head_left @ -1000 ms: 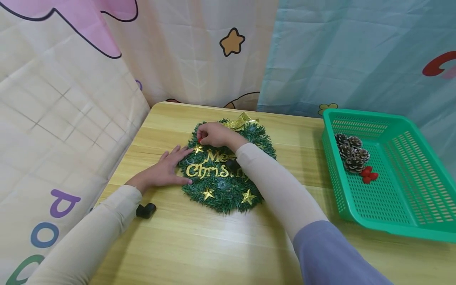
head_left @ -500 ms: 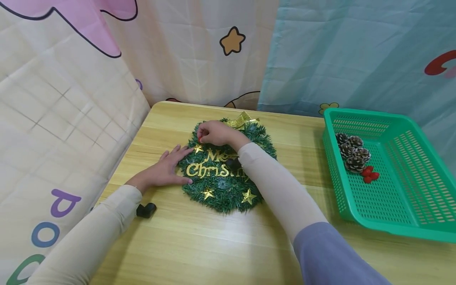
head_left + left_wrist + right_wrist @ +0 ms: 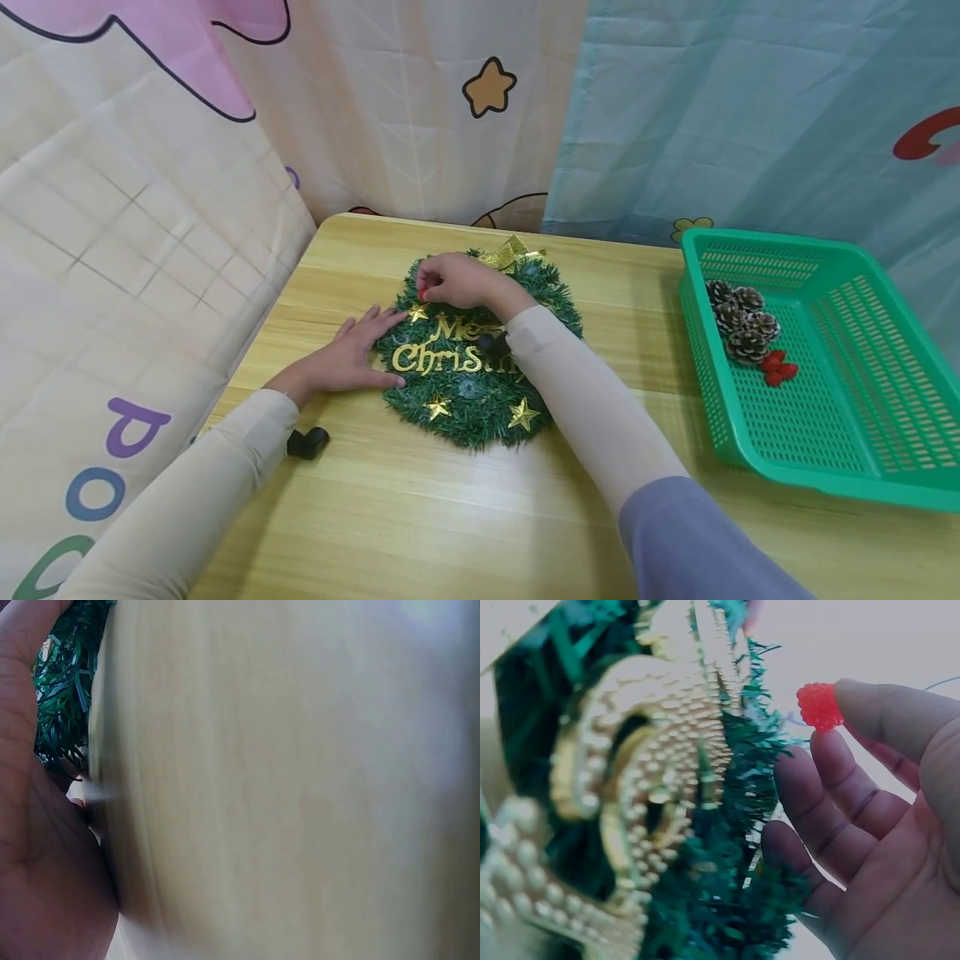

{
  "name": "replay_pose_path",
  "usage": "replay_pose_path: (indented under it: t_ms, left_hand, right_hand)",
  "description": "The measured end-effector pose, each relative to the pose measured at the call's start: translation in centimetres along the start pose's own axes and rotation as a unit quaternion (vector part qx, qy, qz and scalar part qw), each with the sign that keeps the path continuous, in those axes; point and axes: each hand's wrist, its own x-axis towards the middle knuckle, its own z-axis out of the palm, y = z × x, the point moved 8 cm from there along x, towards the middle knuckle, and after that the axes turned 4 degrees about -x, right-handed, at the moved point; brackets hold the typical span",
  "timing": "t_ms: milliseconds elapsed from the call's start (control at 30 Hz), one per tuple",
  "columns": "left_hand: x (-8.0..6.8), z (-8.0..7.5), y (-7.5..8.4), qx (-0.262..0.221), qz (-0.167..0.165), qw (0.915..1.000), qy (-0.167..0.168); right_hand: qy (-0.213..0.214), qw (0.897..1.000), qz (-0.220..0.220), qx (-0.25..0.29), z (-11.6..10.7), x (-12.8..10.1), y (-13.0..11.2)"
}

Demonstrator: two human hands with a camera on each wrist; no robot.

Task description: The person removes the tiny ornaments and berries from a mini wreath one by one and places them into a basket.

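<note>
While my left hand point(image 3: 341, 360) lies flat on the counter point(image 3: 420, 517), fingers straight and its tips touching the left edge of the wreath point(image 3: 480, 400), my right hand point(image 3: 448, 282) is up at the wreath's top left with a berry point(image 3: 819, 706) pinched at its fingertips. From the right wrist the berry is small, red and bumpy, held between thumb and forefinger, with my other fingers point(image 3: 838, 787) loosely bent below it, just beside the green needles. From the head it shows only as a red speck point(image 3: 423, 293) under my fingers, against the greenery.

The wreath lies flat on the counter, near the far left corner. Gold lettering point(image 3: 450, 354) runs across its middle, partly hidden by my right forearm, which crosses its right half. Gold stars point(image 3: 522, 414) sit on its lower part and one by my left fingertips, and a gold bow point(image 3: 504, 252) stands at the top edge, just right of my right hand. Close up from the right wrist, a beaded gold letter point(image 3: 637, 787) fills the left of the view.

From the left wrist I see only my palm point(image 3: 34, 825), a bit of green needles and blurred wood.

Well off to the right stands a green basket point(image 3: 862, 467) holding pine cones point(image 3: 742, 321) and more red berries point(image 3: 778, 367) near its left wall. Fabric sheets point(image 3: 750, 108) hang behind the counter
</note>
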Motion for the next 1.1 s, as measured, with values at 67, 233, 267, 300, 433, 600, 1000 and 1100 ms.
replay_pose_path:
  t_ms: [67,233,267,300,433,600,1000,1100]
  left_hand:
    - [0.0,0.0,0.0,-0.001,0.000,1.0000,0.000]
    - [0.0,0.0,-0.1,-0.002,-0.002,1.0000,0.000]
    - [0.0,0.1,-0.2,-0.002,-0.002,1.0000,-0.001]
    - [0.1,0.1,-0.2,-0.002,-0.003,1.0000,-0.001]
    - [0.1,0.1,-0.3,-0.001,-0.004,1.0000,-0.001]
    - [0.1,0.1,-0.2,-0.001,-0.004,1.0000,-0.001]
    - [0.2,0.1,-0.1,-0.001,-0.003,1.0000,-0.001]
    - [0.1,0.1,-0.2,-0.002,-0.005,1.0000,-0.001]
  right_hand:
    - [0.001,1.000,-0.006,-0.003,-0.1,-0.2,-0.3]
    - [0.000,1.000,-0.021,-0.013,-0.4,-1.0,-1.2]
    - [-0.001,1.000,-0.024,-0.014,-0.4,-1.1,-1.4]
    - [-0.001,0.999,-0.027,-0.016,-0.5,-1.3,-1.5]
    - [0.008,0.999,-0.038,-0.019,-1.0,-2.0,-2.1]
    - [0.021,0.999,-0.041,-0.025,-1.6,-3.2,-2.5]
    - [0.039,0.996,-0.062,-0.043,-2.3,-7.1,-4.0]
    - [0.041,0.996,-0.065,-0.036,-2.3,-8.0,-4.2]
